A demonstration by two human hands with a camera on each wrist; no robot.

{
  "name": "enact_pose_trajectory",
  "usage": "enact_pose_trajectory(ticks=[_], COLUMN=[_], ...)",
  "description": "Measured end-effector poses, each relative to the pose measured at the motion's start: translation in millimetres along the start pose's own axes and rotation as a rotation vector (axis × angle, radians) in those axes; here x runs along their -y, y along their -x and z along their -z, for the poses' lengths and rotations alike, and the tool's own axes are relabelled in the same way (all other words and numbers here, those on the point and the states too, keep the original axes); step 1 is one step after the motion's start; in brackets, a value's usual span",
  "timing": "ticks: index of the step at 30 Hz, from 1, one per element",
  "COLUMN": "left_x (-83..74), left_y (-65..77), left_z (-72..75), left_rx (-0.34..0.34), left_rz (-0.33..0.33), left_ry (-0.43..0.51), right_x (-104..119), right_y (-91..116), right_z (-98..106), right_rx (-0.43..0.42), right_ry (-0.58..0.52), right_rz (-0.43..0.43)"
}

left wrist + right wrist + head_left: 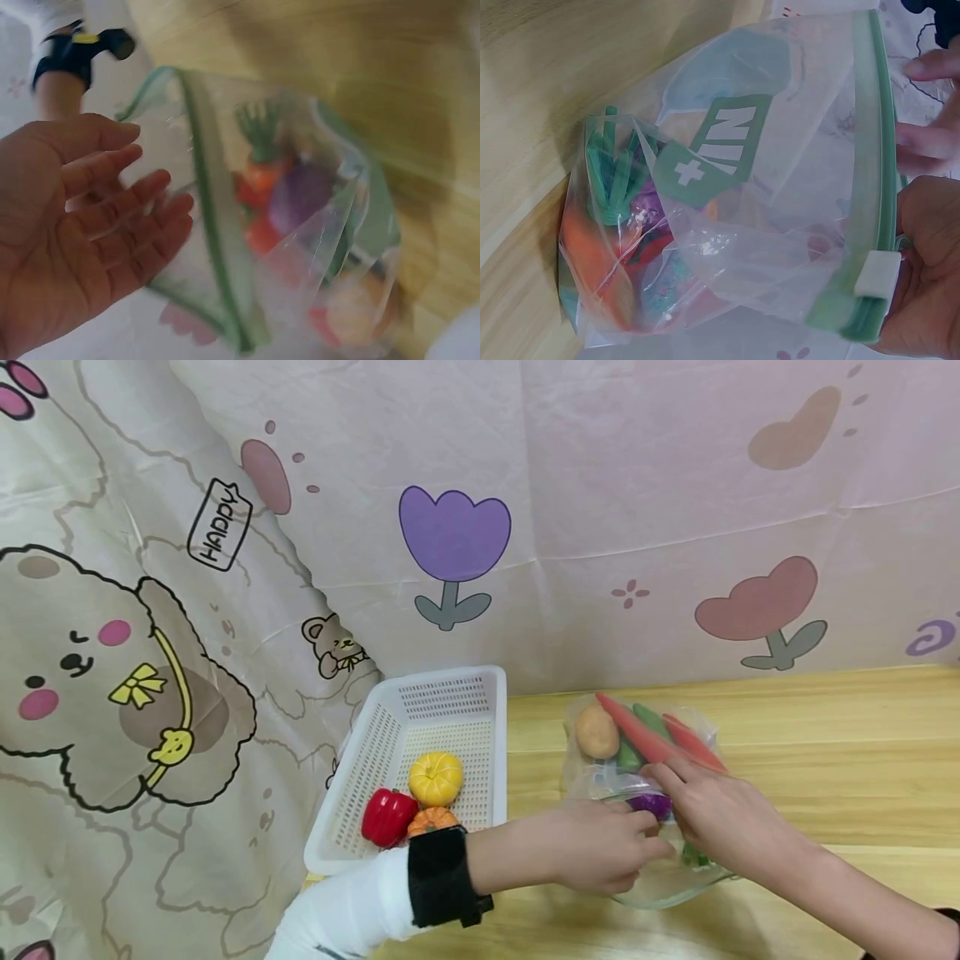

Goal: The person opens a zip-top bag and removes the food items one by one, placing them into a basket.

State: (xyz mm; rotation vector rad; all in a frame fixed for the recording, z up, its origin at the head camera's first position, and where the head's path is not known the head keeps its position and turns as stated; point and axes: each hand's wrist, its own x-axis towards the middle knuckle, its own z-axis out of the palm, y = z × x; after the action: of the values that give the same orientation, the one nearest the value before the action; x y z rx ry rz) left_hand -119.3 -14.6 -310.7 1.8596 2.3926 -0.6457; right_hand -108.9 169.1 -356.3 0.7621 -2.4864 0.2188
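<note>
A clear zip bag (592, 783) with a green zip edge (885, 150) and white slider (877, 274) lies on the table, its mouth toward me. Inside show a potato (597, 732), a carrot (596, 259) with green leaves, a purple vegetable (301, 199) and several red and green pieces. My right hand (723, 814) grips the bag by its zip edge near the slider; its fingertips are partly hidden. My left hand (592, 846) is at the bag's mouth with fingers loosely spread, as the left hand (97, 217) shows in the left wrist view, holding nothing.
Left of the bag stands a white perforated basket (491, 735). It holds a red bell pepper (389, 817), a yellow pumpkin (436, 779) and an orange pumpkin (431, 820), partly covered by my left wrist. A printed cloth (600, 510) hangs behind the wooden table (840, 752).
</note>
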Motion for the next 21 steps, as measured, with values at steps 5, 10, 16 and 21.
enact_pose_trajectory(ticks=[5,10,16,21], left_x=[-4.5,-9.1,-15.3,-15.8], left_y=[-26.0,-49.1,-72.4,-94.4], left_z=[-11.3,-21.1,-36.4,-40.0], left_rx=[0.056,0.081,0.130,0.342], left_rz=[0.041,0.041,0.050,0.058], left_ry=[-0.074,-0.165,-0.287,-0.197], right_x=[1,2,4,6], right_y=[0,-2,-3,-1], right_z=[1,2,3,4], right_rx=[0.014,-0.005,-0.025,-0.001], right_ry=[-0.007,-0.023,-0.030,-0.022], right_rz=[-0.014,0.020,0.060,0.071])
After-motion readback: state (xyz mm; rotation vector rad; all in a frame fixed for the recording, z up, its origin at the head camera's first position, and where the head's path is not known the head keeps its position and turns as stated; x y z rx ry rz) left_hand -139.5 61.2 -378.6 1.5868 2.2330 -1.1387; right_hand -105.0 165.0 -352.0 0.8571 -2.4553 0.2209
